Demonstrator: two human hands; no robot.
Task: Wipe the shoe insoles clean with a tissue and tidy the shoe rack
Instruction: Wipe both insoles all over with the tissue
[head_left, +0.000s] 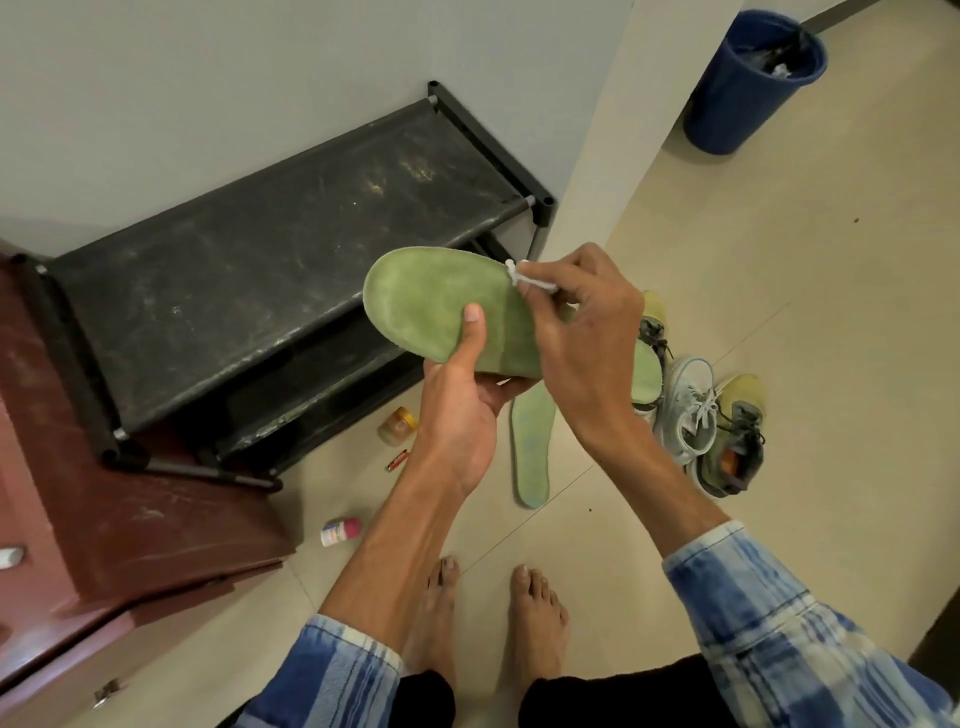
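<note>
Nearest, two bare feet on the tiled floor, with two blue checked sleeves cut off at the bottom edge. Just to the left, one small white bottle with a pink cap, lying on its side, label print too small to read. Further on, one short red stick and one yellow-lidded jar, neither legible. Beside them, flat on the floor, one green insole. Above it, a second green insole gripped from below by the left hand, thumb pressed on top, middle hidden behind the right hand. Pinched in those right fingers, a twisted white tissue touching the insole's edge. To the right, three shoes in a huddle, one largely hidden, no brand readable. Behind, one black shoe rack against the wall, top shelf dusty, lower shelf mostly in shadow. At left, a brown cabinet, cut off. Farthest, one blue bin, contents unclear.
</note>
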